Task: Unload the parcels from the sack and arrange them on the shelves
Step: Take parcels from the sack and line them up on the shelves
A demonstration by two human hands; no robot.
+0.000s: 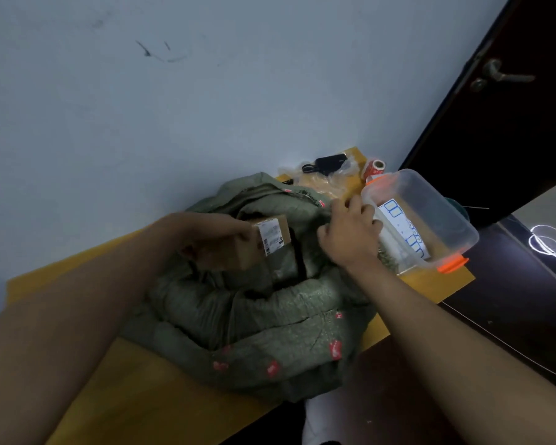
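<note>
Fingers: we see the left hand (pixel 206 239), at centre frame, curled round a small brown cardboard parcel with a white printed label (pixel 265 240), thumb on its near face; the right hand (pixel 347 234), just right of centre, has its fingers bunched on the rim of the sack.
Parcel: we find it held over the dark opening of the sack, label end turned to the right.
Sack: we see a crumpled grey-green woven sack with small red marks (pixel 270 322) filling the middle and lower centre of the frame, lying on the table.
Table: we see a yellow wooden tabletop (pixel 135 390) running from lower left up to right of centre, against a pale grey wall (pixel 174 107).
Box: we note a clear plastic tub with orange clips (pixel 430 216), tilted, touching the right hand's far side, with white sheets printed in blue inside.
Behind: we make out a black object on crinkled clear plastic (pixel 331 163) and a red-and-white roll (pixel 375 168), above centre right.
Door: we see a dark door with a metal lever handle (pixel 507 75) at upper right.
</note>
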